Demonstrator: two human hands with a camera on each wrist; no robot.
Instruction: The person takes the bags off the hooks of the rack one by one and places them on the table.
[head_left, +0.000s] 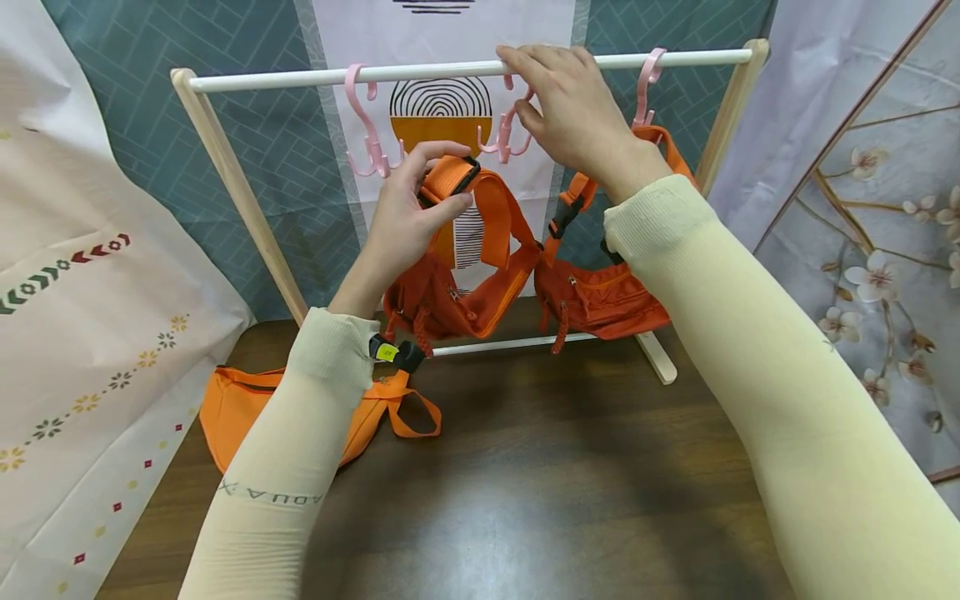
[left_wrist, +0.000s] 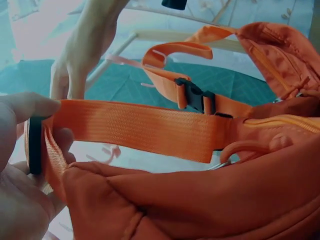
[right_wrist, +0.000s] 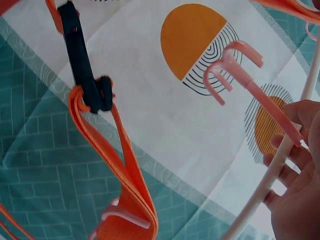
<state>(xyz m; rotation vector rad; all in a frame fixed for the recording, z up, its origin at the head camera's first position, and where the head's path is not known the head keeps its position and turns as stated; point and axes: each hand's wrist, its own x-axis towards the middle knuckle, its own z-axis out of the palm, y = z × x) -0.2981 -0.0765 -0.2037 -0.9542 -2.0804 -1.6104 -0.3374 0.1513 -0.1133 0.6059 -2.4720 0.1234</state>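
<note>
My left hand (head_left: pixel 401 212) holds an orange-red waist bag (head_left: pixel 476 315) by its strap (left_wrist: pixel 135 127), fingers and thumb around the webbing at a black slider (left_wrist: pixel 35 145). The bag hangs below that hand. At the rail (head_left: pixel 277 80), my right hand (head_left: pixel 573 104) grips the stem of the middle pink hook (right_wrist: pixel 272 110), its fingers lying along the white bar. This hook's lower prongs carry nothing. To the right, a second orange-red waist bag (head_left: pixel 600 302) hangs by its strap from another pink hook (head_left: pixel 645 87); its black buckle (left_wrist: pixel 195 95) is fastened.
A third pink hook (head_left: pixel 370 133) hangs on the left of the rail. On the brown table (head_left: pixel 525 500), a brighter orange waist bag (head_left: pixel 236 412) lies at left, partly behind my left sleeve. Wooden legs (head_left: pixel 236 192) support the rack. Patterned cloths stand behind and beside it.
</note>
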